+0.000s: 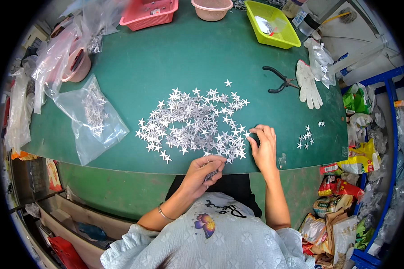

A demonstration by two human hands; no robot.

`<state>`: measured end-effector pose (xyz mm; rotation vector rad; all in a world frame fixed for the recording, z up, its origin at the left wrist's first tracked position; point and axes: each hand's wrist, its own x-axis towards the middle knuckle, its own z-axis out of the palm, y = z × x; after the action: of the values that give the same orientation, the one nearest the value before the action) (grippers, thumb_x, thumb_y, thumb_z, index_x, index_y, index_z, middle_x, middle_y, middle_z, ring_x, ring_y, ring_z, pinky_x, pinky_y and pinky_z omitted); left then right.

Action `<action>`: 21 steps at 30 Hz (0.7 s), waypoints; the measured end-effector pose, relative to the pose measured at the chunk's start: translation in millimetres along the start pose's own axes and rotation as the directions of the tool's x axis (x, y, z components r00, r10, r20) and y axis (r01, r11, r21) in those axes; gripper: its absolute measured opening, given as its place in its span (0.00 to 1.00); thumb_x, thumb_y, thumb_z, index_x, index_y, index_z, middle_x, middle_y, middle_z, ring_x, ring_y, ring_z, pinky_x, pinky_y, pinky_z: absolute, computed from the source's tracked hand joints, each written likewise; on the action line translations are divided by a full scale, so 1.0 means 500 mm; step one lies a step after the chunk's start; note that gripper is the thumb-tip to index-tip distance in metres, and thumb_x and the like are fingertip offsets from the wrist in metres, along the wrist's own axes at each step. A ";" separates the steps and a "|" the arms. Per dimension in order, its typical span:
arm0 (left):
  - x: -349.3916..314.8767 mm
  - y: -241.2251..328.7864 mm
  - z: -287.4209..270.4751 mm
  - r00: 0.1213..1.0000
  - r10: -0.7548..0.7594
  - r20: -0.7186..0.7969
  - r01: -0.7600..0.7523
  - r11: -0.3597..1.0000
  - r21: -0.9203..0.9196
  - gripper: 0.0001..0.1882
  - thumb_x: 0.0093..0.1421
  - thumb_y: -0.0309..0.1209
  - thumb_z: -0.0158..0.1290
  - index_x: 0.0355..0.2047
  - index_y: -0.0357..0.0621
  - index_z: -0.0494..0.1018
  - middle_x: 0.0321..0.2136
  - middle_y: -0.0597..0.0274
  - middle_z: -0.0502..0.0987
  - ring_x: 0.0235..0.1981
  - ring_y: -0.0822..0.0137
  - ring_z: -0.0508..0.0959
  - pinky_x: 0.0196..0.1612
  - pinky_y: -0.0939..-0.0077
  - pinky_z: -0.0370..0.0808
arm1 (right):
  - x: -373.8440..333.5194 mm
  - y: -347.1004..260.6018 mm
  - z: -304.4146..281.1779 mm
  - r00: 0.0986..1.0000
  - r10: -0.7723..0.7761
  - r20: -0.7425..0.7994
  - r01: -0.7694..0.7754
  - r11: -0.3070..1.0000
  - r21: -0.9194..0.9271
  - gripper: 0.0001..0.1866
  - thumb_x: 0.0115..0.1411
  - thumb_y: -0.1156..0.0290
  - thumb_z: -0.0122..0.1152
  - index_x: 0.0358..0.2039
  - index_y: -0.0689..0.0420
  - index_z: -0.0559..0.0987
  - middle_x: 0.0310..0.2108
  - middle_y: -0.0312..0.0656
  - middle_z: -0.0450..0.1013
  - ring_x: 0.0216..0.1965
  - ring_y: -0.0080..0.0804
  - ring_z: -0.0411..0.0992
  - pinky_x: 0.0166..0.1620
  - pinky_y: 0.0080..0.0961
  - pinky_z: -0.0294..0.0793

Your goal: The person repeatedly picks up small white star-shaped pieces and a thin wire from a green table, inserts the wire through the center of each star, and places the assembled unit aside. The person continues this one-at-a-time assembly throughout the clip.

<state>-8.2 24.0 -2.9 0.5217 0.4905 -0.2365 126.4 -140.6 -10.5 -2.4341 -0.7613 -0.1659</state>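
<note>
Looks like a small workshop: green tabletop (121,58) with bulk pile of silvery star pieces (191,119) mid-frame, pliers (287,82) and work glove (308,85) upper right, blue rack (393,112) far right.

A broad green tabletop (202,49) fills the middle of the room, its near edge curving in the wide view. Below it shows a green floor (107,184), scuffed and worn in patches. On the right stands a blue metal rack (392,96), with crumpled bags (330,206) in red, yellow, green and clear plastic crowded beside it. A pale wall (336,40) rises at the upper right. At the lower left sits an open beige bin (60,231) or drawer. Light is bright and fairly even.
</note>
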 end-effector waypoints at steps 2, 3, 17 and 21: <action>0.000 -0.002 0.001 1.000 -0.008 -0.002 0.008 1.000 -0.008 0.09 0.58 0.27 0.51 0.37 0.35 0.73 0.22 0.67 0.68 0.19 0.78 0.66 0.13 0.90 0.53 | -0.003 0.010 0.004 0.999 -0.002 -0.032 0.003 0.999 0.032 0.10 0.45 0.82 0.60 0.31 0.62 0.74 0.32 0.44 0.70 0.34 0.41 0.66 0.37 0.31 0.66; 0.000 -0.003 0.000 1.000 -0.010 -0.004 0.010 1.000 -0.012 0.09 0.58 0.28 0.51 0.36 0.35 0.73 0.22 0.67 0.68 0.19 0.79 0.65 0.13 0.90 0.52 | -0.003 0.013 0.006 0.999 -0.004 -0.049 0.006 0.999 0.049 0.09 0.46 0.82 0.60 0.31 0.62 0.75 0.31 0.44 0.70 0.33 0.41 0.67 0.36 0.30 0.66; -0.016 0.023 0.062 0.938 0.345 0.040 -0.327 0.838 0.437 0.13 0.51 0.19 0.54 0.39 0.36 0.74 0.19 0.70 0.68 0.18 0.81 0.63 0.20 0.88 0.58 | -0.054 -0.110 -0.059 0.853 0.287 0.436 -0.480 0.103 0.871 0.04 0.54 0.81 0.57 0.32 0.65 0.75 0.29 0.39 0.74 0.31 0.22 0.71 0.40 0.17 0.70; -0.022 0.033 0.069 0.903 0.411 0.124 -0.407 0.729 0.551 0.12 0.50 0.19 0.56 0.37 0.37 0.76 0.22 0.70 0.71 0.24 0.81 0.67 0.28 0.87 0.64 | -0.061 -0.124 -0.072 0.838 0.234 0.493 -0.513 0.029 0.858 0.04 0.54 0.80 0.57 0.32 0.65 0.75 0.29 0.39 0.74 0.32 0.21 0.71 0.39 0.17 0.70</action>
<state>1.0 20.5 35.8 1.2047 0.2888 0.0583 68.6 -134.2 41.2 -1.1727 -0.0724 0.6805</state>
